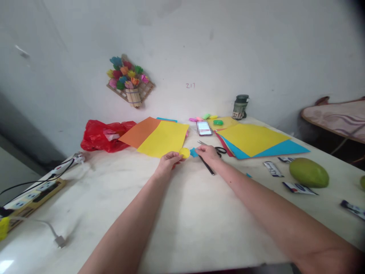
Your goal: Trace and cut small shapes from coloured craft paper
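Note:
My left hand (170,160) pinches a small round yellow paper piece (184,153) above the middle of the table. Close to its right, my right hand (208,153) holds a small blue paper piece (194,152) between thumb and fingers. A narrow gap seems to separate the two pieces. Just below my right hand lies a black pen (206,166), pointing toward it. Scissors with black handles (221,150) lie behind my right hand, which partly hides them. A yellow sheet (165,139) rests on an orange sheet (142,131) beyond my left hand.
More coloured sheets (253,139) lie at the right, near a phone (204,128), a green bottle (240,107) and highlighters (205,116). A green fruit (309,172) and small packets (298,188) sit nearer right. At left are a red plastic bag (97,136) and a power strip (35,196).

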### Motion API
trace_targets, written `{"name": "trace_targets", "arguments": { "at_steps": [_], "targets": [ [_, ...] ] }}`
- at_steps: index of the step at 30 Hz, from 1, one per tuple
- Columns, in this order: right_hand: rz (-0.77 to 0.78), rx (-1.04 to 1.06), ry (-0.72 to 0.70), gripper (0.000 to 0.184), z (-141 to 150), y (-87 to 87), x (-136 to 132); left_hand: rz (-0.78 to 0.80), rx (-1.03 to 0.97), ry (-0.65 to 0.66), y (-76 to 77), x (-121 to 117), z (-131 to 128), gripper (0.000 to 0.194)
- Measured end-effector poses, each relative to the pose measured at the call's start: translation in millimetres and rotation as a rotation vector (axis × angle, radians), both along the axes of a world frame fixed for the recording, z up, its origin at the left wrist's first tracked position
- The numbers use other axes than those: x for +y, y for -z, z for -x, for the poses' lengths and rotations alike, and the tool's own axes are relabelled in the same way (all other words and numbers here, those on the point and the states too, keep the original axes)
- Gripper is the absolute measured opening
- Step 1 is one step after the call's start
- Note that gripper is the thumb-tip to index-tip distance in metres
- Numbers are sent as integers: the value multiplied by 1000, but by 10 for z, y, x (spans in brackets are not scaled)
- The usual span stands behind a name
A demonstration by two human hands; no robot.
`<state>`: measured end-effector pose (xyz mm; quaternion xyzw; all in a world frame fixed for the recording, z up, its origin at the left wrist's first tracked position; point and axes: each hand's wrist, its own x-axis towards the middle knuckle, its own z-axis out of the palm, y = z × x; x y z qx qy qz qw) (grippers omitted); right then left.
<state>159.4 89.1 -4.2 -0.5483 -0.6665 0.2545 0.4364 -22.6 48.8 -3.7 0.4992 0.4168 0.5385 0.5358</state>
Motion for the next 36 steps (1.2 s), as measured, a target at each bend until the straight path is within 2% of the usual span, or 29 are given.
{"name": "trace_targets", "arguments": {
  "at_steps": [6, 15, 18, 21, 27, 31, 33, 36],
  "targets": [
    [-65, -241, 48, 23, 35, -83, 8, 9, -123, 54, 8, 10, 9, 20],
    [-174, -439, 71, 19, 80, 49, 89, 46, -211, 57, 23, 32, 16, 22],
    [-204, -383, 115, 22, 65, 3, 47, 50, -209, 54, 30, 51, 30, 21],
    [-164, -246, 89, 27, 36, -91, -51, 48, -204, 75, 27, 54, 43, 20],
    [0, 50, -151, 37, 18, -209, -231, 46, -146, 108, 11, 14, 36, 19],
    [55, 112, -319, 32, 37, -202, -244, 21, -52, 125, -2, -21, 11, 20],
    [62, 135, -321, 29, 51, -203, -244, 29, -50, 118, -23, -34, -11, 22],
    [66, 192, -255, 27, 68, -213, -256, 79, -152, 130, -68, -51, -59, 32]
  ]
}}
